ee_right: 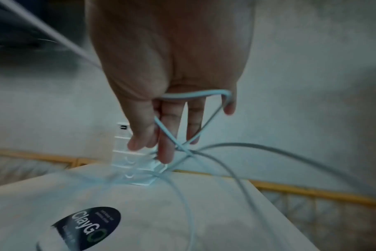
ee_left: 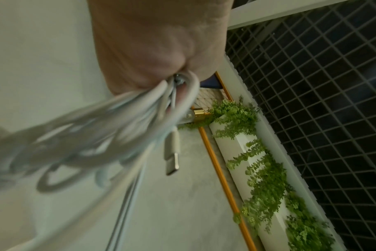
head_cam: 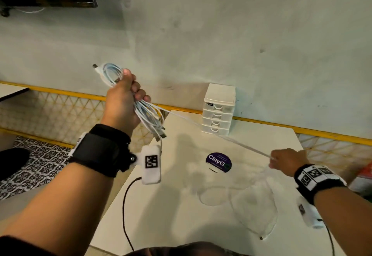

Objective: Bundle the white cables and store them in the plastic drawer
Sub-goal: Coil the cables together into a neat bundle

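Note:
My left hand (head_cam: 128, 93) is raised over the table's left edge and grips a coiled bundle of white cables (head_cam: 148, 118). Plugs hang below the fist. The left wrist view shows the hand (ee_left: 161, 56) closed around the loops (ee_left: 118, 122), with a USB-C plug (ee_left: 172, 152) dangling. One white strand (head_cam: 221, 135) runs taut from the bundle to my right hand (head_cam: 272, 158), which pinches it low over the table. In the right wrist view the strand crosses the fingers (ee_right: 167, 129). Its slack loops (head_cam: 251, 201) lie on the table. The white plastic drawer unit (head_cam: 218, 111) stands at the back, all drawers closed.
The white table (head_cam: 171, 225) carries a round dark ClayGo sticker (head_cam: 218, 162). A black lead (head_cam: 125, 205) hangs from the left wrist camera. A yellow rail with lattice (head_cam: 60, 93) runs behind the table. Patterned floor lies at the left; a wall stands behind.

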The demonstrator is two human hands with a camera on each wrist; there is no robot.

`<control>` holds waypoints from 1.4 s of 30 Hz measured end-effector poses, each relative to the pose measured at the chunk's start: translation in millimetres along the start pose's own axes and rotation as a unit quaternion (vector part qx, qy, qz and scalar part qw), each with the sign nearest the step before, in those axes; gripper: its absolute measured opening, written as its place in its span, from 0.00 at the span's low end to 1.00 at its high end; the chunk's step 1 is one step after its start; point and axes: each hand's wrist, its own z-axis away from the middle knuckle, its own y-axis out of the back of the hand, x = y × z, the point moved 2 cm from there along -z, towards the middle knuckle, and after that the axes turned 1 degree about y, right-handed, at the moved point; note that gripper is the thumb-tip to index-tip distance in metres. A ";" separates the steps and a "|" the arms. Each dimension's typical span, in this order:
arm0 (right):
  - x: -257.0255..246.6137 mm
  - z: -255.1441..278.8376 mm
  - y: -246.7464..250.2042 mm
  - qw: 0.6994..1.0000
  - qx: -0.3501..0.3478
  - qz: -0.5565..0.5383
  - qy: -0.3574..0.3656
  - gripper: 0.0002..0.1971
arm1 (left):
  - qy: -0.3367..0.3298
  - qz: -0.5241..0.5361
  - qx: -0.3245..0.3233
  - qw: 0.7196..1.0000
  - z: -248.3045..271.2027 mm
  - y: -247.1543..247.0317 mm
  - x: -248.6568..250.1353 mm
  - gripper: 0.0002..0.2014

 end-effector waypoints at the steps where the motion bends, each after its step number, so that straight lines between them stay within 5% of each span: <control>1: 10.3 -1.6 -5.1 1.000 -0.018 0.018 -0.011 0.07 | -0.007 0.006 0.006 1.000 -3.8 3.1 4.5 0.16; 2: 16.8 -2.5 -9.9 0.999 -0.038 0.025 -0.013 0.07 | -0.011 0.008 0.010 1.000 -6.3 5.3 7.4 0.16; 4: 17.5 -2.8 -14.8 0.996 -0.084 -0.012 -0.004 0.28 | -0.009 0.005 0.013 1.000 -7.4 6.0 6.8 0.16; 6: 0.5 0.4 -6.3 0.988 -0.106 -0.108 0.019 0.36 | 0.001 -0.002 0.006 1.000 -3.5 2.2 -0.5 0.16; 9: -47.4 7.6 21.7 0.957 -0.113 -0.249 0.099 0.38 | 0.021 -0.017 -0.010 1.000 4.3 -3.8 -15.3 0.15; 11: -91.0 16.9 47.7 0.933 -0.059 -0.315 0.164 0.26 | 0.034 -0.026 -0.023 0.999 6.9 -7.3 -22.8 0.14; 14: -155.5 41.5 84.6 0.862 -0.011 -0.442 0.249 0.17 | 0.046 -0.027 -0.043 0.998 9.4 -13.6 -29.6 0.14; 17: -206.4 67.6 107.8 0.775 -0.034 -0.550 0.310 0.28 | 0.042 -0.045 -0.043 0.997 12.8 -21.0 -35.0 0.15; 19: -231.6 77.0 112.9 0.749 -0.068 -0.569 0.332 0.39 | 0.042 -0.068 -0.035 0.996 16.4 -26.1 -39.9 0.17; 22: -255.1 79.8 114.1 0.785 -0.064 -0.506 0.352 0.42 | 0.040 -0.070 -0.041 0.996 20.3 -29.9 -44.0 0.15; 27: -260.9 72.8 118.3 0.845 -0.005 -0.421 0.330 0.19 | 0.110 -0.045 -0.076 0.990 13.3 -20.6 -42.6 0.13; 33: -280.6 71.9 108.5 0.896 0.156 -0.264 0.322 0.06 | 0.188 -0.038 -0.009 0.981 -3.3 -11.9 -36.8 0.17; 36: -285.8 70.6 108.3 0.887 0.209 -0.262 0.319 0.11 | 0.186 -0.007 0.007 0.982 -8.7 -7.5 -36.5 0.18; 40: -275.0 60.8 91.8 0.836 0.038 -0.449 0.314 0.26 | 0.162 0.034 0.009 0.986 -22.4 1.8 -25.8 0.20; 42: -262.5 50.9 75.4 0.794 0.017 -0.539 0.280 0.25 | 0.141 0.053 0.017 0.988 -36.9 8.9 -11.5 0.20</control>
